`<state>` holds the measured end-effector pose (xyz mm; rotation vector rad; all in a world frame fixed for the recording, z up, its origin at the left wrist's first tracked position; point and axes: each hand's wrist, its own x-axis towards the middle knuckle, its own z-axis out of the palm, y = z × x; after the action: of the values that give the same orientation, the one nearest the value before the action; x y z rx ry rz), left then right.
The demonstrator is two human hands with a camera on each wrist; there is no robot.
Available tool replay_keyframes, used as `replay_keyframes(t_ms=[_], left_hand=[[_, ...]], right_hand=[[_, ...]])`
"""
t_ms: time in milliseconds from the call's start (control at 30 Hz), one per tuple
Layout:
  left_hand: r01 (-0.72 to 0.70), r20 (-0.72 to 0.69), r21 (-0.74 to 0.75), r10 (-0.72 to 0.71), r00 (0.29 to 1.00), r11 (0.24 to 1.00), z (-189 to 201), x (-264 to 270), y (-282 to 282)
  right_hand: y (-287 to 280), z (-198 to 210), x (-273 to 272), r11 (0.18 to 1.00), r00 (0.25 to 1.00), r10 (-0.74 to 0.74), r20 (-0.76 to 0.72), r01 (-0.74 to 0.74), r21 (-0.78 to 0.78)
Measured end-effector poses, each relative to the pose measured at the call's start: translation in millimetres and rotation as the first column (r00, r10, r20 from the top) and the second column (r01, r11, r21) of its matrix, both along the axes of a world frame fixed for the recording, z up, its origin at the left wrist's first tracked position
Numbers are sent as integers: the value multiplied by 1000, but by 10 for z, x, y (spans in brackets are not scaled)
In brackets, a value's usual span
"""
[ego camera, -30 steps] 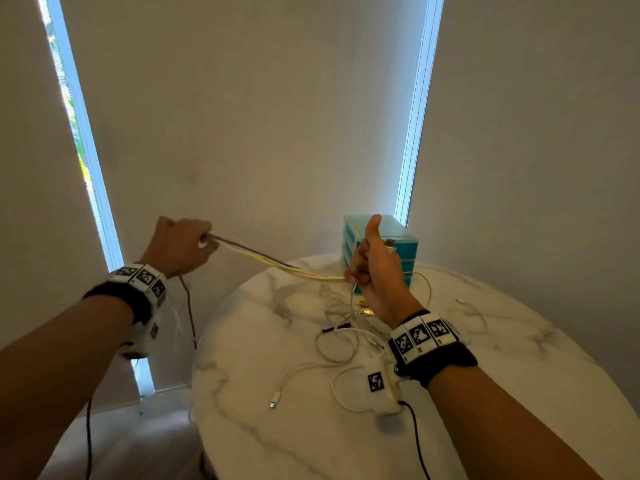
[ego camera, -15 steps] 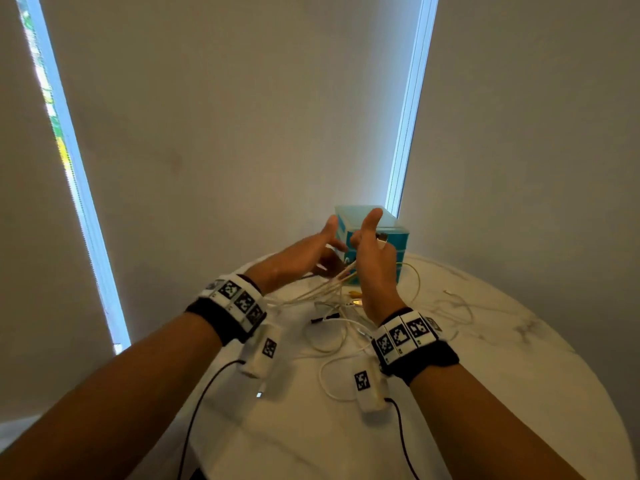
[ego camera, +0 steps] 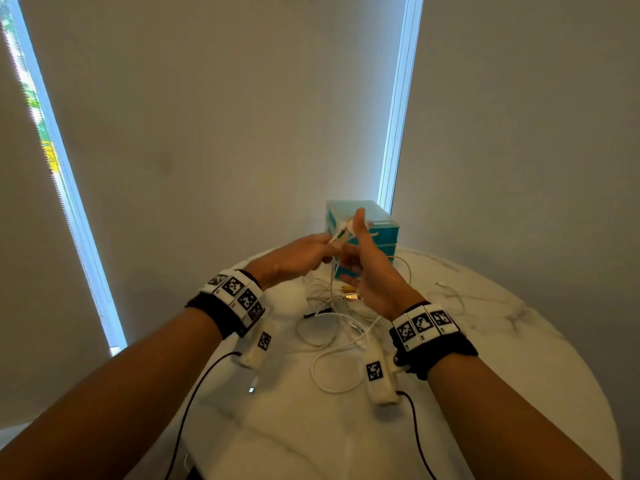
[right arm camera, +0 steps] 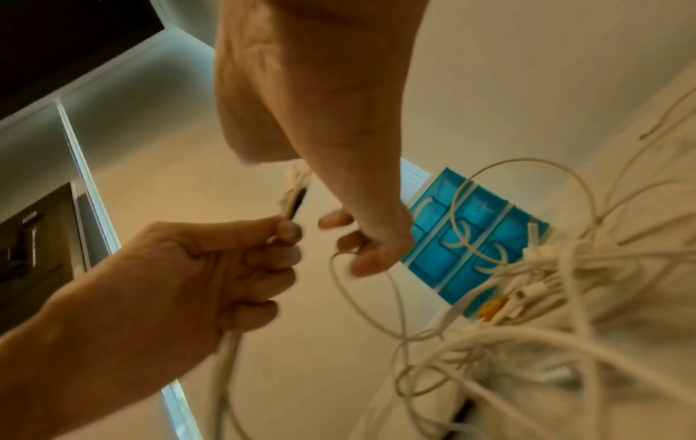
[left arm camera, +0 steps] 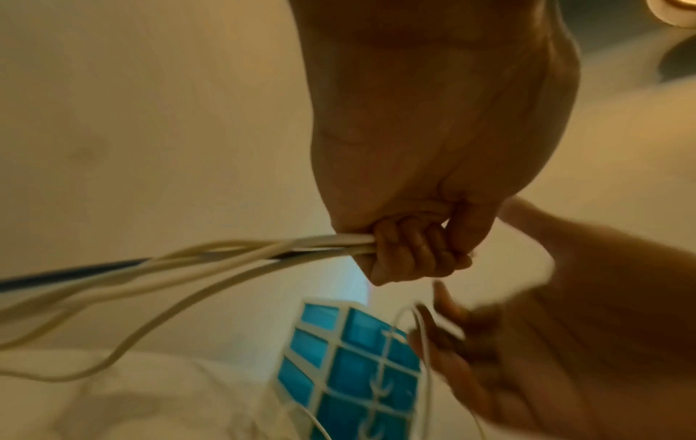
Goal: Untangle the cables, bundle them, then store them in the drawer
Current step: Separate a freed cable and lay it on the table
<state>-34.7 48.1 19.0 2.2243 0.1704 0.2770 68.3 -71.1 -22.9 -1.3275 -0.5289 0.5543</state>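
Several white cables and one dark one run together as a bundle (ego camera: 341,233) in front of the teal drawer unit (ego camera: 381,233). My left hand (ego camera: 304,252) grips this bundle (left arm camera: 226,253) in a fist (left arm camera: 410,253), just below its ends. My right hand (ego camera: 363,265) stands thumb up against the ends (right arm camera: 293,190), which seem tucked at the base of the thumb. Its other fingers (right arm camera: 350,238) are loosely spread with a thin white loop (right arm camera: 339,268) against them. More tangled cables (ego camera: 332,320) lie on the table under both hands.
The round marble table (ego camera: 485,341) carries the drawer unit (right arm camera: 471,244) at its far edge by the wall. A yellow plug (right arm camera: 493,306) sits in the tangle. A loose thin cable (ego camera: 450,292) lies to the right, and a connector (ego camera: 251,389) lies near my left wrist.
My left hand has come in from far out on the left, along the stretched bundle, and now grips it right beside my right hand. The right hand has stayed in front of the drawers.
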Motion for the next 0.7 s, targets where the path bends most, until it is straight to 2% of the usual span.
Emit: replay_keyframes(t_ms=[33, 100, 167, 200, 233, 300, 367, 400, 433, 467, 567, 667, 700], left_hand=[[-46, 15, 9, 46, 999, 999, 42, -16, 97], [-132, 36, -3, 132, 991, 991, 94, -41, 267], [-182, 54, -51, 185, 981, 982, 116, -69, 363], [-193, 56, -74, 197, 979, 978, 119, -80, 381], [-196, 57, -92, 202, 978, 976, 118, -81, 390], [-191, 61, -113, 198, 978, 975, 112, -89, 360], [-181, 63, -110, 188, 980, 977, 88, -82, 321], [-175, 60, -112, 182, 981, 978, 75, -77, 303], [-170, 53, -124, 177, 983, 978, 59, -71, 289], [-166, 46, -144, 174, 984, 976, 44, -62, 277], [-152, 36, -264, 167, 985, 953, 7, -15, 254], [-139, 60, -353, 171, 984, 925, -46, 73, 205], [-134, 68, -369, 171, 983, 920, -73, 115, 168]], right_hand=[[-21, -45, -7, 996, 997, 69, 16, -68, -52], [-65, -99, -65, 950, 979, 203, 32, -189, -250], [-67, -159, -141, 830, 918, 373, 131, -268, -489], [-53, -191, -184, 757, 854, 469, 226, -257, -600], [-28, -228, -213, 685, 755, 564, 333, -203, -700], [2, -285, -285, 544, 518, 732, 441, -56, -837], [23, -363, -322, 433, 387, 824, 414, 40, -900], [25, -419, -317, 412, 341, 845, 412, 76, -908], [23, -471, -281, 433, 315, 841, 440, 97, -896], [5, -498, -240, 473, 320, 816, 482, 111, -874], [-118, -520, 52, 545, 443, 699, 561, 178, -819], [-288, -481, 397, 598, 461, 552, 695, 362, -715], [-341, -477, 500, 634, 495, 490, 718, 363, -683]])
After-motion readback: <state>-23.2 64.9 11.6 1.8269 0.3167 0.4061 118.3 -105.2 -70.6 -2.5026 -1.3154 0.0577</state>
